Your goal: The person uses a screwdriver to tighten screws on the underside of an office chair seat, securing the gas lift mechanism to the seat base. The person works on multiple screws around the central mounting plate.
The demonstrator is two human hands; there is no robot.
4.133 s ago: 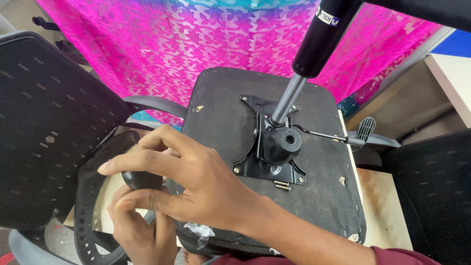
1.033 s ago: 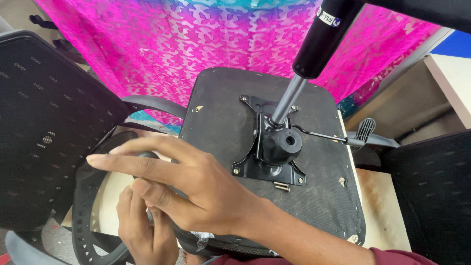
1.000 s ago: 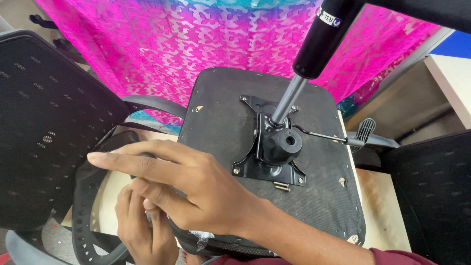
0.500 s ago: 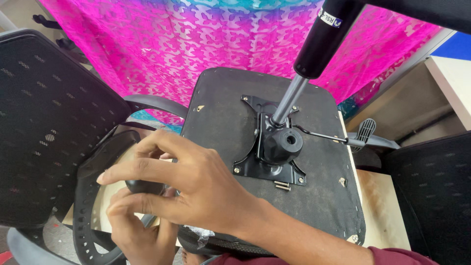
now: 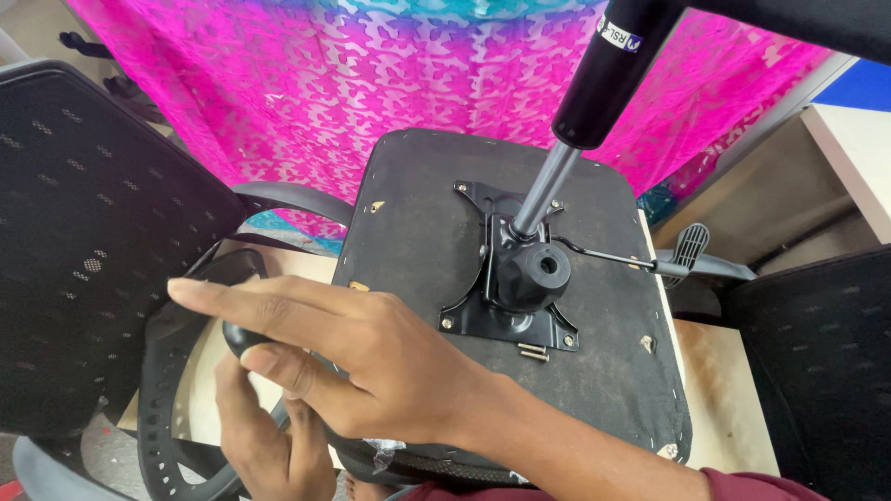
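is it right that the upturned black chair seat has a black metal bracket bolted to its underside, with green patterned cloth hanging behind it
Not quite: the head view shows the patterned cloth behind is bright pink, not green. The rest holds: the upturned black chair seat has a black metal bracket bolted to its underside.

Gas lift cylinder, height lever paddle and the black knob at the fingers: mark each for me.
Gas lift cylinder [image 5: 608, 79], head view, on the black outer tube.
Height lever paddle [image 5: 689, 247], head view, on the ribbed flat end.
Black knob [image 5: 237, 336], head view, on its rounded side.
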